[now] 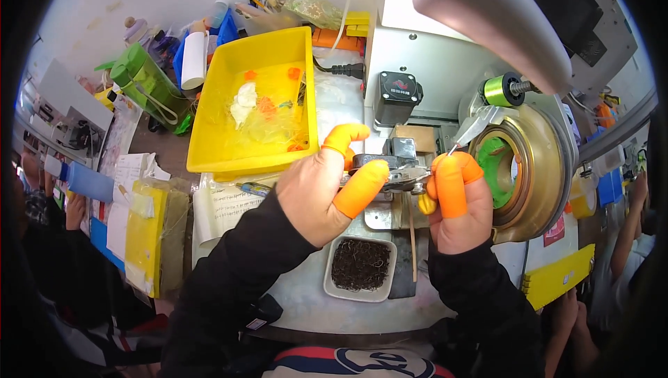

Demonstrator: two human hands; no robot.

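Observation:
My left hand [314, 193], with orange finger cots on thumb and forefinger, reaches in from the left and closes around a dark metal fixture [379, 162]. Opposite it, my right hand [459, 204] has its fingers pinched together in orange cots, with a yellow tip below. Whatever that pinch holds is too small or hidden to name. A grey tapered nozzle [476, 127] ends in a thin metal tip just above the right fingertips. Under the hands stands a small white dish [331, 285] filled with dark curly fibres or shavings [360, 264].
A yellow tray [197, 134] with orange and white scraps stands at the left. Behind the fixture are a black motor [399, 96] and a machine housing. A large brass-coloured wheel [543, 162] and a green thread spool [502, 90] sit at the right. Other people work at both sides.

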